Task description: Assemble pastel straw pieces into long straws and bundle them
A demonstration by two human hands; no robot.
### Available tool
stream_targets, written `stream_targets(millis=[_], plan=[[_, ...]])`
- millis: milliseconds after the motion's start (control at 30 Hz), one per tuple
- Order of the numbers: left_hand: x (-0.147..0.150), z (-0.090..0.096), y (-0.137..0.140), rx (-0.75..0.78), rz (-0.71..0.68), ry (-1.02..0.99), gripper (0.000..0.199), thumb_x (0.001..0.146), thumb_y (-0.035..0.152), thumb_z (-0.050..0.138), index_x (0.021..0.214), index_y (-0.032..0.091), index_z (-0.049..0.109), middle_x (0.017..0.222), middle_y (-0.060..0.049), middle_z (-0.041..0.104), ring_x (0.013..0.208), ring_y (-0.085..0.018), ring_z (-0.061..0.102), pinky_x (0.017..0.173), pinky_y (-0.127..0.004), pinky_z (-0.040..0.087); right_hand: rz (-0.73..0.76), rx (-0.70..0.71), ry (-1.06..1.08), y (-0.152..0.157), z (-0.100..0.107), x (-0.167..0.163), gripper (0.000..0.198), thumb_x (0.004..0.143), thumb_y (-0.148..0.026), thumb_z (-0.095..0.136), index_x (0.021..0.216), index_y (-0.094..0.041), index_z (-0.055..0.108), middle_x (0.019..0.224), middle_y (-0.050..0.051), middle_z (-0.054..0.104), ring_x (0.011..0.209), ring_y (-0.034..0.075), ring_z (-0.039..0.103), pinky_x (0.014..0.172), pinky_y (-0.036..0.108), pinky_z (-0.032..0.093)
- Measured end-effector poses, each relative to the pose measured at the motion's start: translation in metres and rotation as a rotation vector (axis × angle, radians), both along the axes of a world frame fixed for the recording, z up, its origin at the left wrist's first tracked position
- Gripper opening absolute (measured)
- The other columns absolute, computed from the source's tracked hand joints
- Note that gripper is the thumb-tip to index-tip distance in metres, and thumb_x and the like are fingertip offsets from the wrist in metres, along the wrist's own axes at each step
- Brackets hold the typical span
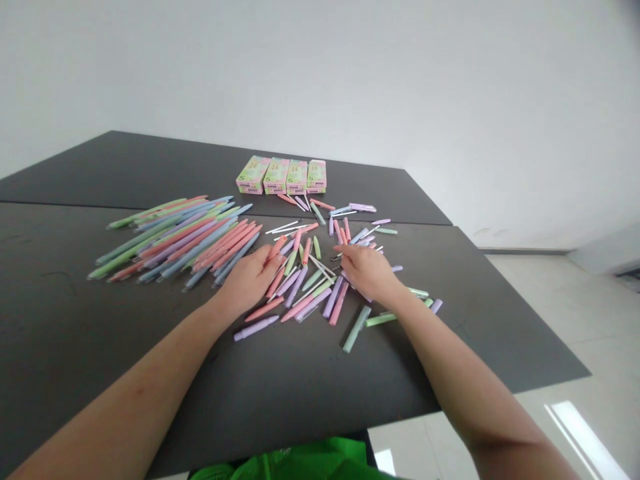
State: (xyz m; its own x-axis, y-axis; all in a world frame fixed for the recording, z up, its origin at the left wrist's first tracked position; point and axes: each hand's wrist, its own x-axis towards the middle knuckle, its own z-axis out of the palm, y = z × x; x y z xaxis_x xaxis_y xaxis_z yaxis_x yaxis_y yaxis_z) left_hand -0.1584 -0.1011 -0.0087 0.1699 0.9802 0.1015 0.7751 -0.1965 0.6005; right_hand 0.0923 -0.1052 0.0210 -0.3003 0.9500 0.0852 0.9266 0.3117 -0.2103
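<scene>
My left hand [253,275] is closed around an orange-red pen barrel [277,247], held at the left edge of a loose heap of pen parts. Over the right side of that heap, my right hand [369,270] has its fingers pinched together. A thin dark-tipped refill [337,257] shows just beside its fingertips; whether they grip it is unclear. Between the hands lie pastel barrels and caps, among them a purple barrel [296,287], a green tapered piece [317,247] and white refills [321,267]. Nearer me rests a grey-green capped tube [357,329].
A large pile of whole pastel pens [175,243] lies left of the loose parts. Several pink-and-green boxes [276,175] stand in a row at the back. The dark table [300,373] has a seam across it, with a white wall [320,80] behind.
</scene>
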Motion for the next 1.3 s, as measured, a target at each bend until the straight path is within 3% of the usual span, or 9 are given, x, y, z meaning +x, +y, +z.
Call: stream_targets(millis=[133, 300, 467, 567, 700, 800, 1133, 1300], plan=[[0.002, 0.003, -0.002, 0.001, 0.011, 0.03, 0.033, 0.093, 0.045, 0.036, 0.08, 0.021, 0.056, 0.063, 0.001, 0.059, 0.063, -0.02, 0.057, 0.059, -0.029, 0.035, -0.25, 0.024, 0.168, 0.029, 0.0, 0.051, 0.044, 0.09, -0.017, 0.031, 0.117, -0.015, 0.065, 0.108, 0.01, 0.072, 0.098, 0.022, 0.065, 0.083, 0.029, 0.047], [0.002, 0.005, -0.003, -0.001, 0.006, 0.034, 0.032, 0.093, 0.044, 0.036, 0.079, 0.022, 0.054, 0.062, 0.001, 0.058, 0.062, -0.02, 0.057, 0.059, -0.028, 0.034, -0.31, -0.049, 0.09, 0.044, -0.012, 0.075, 0.047, 0.083, -0.015, 0.037, 0.119, -0.016, 0.067, 0.116, 0.01, 0.07, 0.107, 0.024, 0.063, 0.09, 0.03, 0.045], [0.002, 0.004, -0.003, 0.008, 0.007, 0.008, 0.035, 0.093, 0.046, 0.036, 0.085, 0.021, 0.059, 0.073, -0.002, 0.066, 0.07, -0.021, 0.06, 0.061, -0.029, 0.038, -0.257, -0.137, -0.025, 0.041, -0.017, 0.063, 0.046, 0.083, -0.015, 0.039, 0.118, -0.019, 0.068, 0.113, 0.01, 0.071, 0.101, 0.024, 0.065, 0.086, 0.029, 0.046], [0.002, 0.005, -0.003, 0.006, 0.004, -0.003, 0.036, 0.092, 0.046, 0.036, 0.087, 0.021, 0.061, 0.073, -0.002, 0.067, 0.07, -0.021, 0.061, 0.062, -0.029, 0.039, -0.226, -0.09, 0.027, 0.036, -0.015, 0.054, 0.045, 0.086, -0.016, 0.037, 0.119, -0.019, 0.067, 0.107, 0.009, 0.072, 0.093, 0.022, 0.066, 0.08, 0.028, 0.046], [0.002, 0.006, -0.004, -0.002, 0.013, -0.006, 0.035, 0.092, 0.046, 0.037, 0.087, 0.021, 0.061, 0.071, -0.002, 0.067, 0.067, -0.021, 0.06, 0.061, -0.029, 0.038, -0.075, -0.066, 0.17, 0.028, -0.014, 0.036, 0.037, 0.086, -0.023, 0.044, 0.112, -0.022, 0.07, 0.084, 0.004, 0.073, 0.072, 0.016, 0.063, 0.069, 0.025, 0.043], [0.002, 0.006, -0.004, 0.0, 0.005, -0.015, 0.034, 0.092, 0.045, 0.037, 0.088, 0.021, 0.06, 0.074, -0.003, 0.068, 0.069, -0.022, 0.061, 0.062, -0.029, 0.039, 0.03, -0.096, 0.159, 0.022, -0.015, 0.023, 0.03, 0.082, -0.025, 0.052, 0.101, -0.022, 0.074, 0.073, 0.001, 0.07, 0.064, 0.014, 0.058, 0.065, 0.024, 0.041], [0.002, 0.005, -0.003, 0.002, -0.008, -0.016, 0.033, 0.092, 0.044, 0.037, 0.088, 0.021, 0.06, 0.078, -0.004, 0.069, 0.071, -0.022, 0.062, 0.063, -0.029, 0.039, 0.022, -0.106, 0.002, 0.022, -0.017, 0.01, 0.024, 0.084, -0.032, 0.056, 0.095, -0.023, 0.074, 0.082, 0.003, 0.072, 0.074, 0.017, 0.062, 0.066, 0.025, 0.04], [0.002, 0.005, -0.003, 0.005, -0.007, 0.004, 0.032, 0.093, 0.044, 0.037, 0.085, 0.021, 0.057, 0.072, -0.002, 0.065, 0.067, -0.021, 0.059, 0.06, -0.029, 0.036, 0.022, -0.084, -0.044, 0.022, -0.019, 0.006, 0.022, 0.084, -0.026, 0.051, 0.09, -0.02, 0.072, 0.081, 0.005, 0.071, 0.073, 0.019, 0.061, 0.066, 0.026, 0.039]])
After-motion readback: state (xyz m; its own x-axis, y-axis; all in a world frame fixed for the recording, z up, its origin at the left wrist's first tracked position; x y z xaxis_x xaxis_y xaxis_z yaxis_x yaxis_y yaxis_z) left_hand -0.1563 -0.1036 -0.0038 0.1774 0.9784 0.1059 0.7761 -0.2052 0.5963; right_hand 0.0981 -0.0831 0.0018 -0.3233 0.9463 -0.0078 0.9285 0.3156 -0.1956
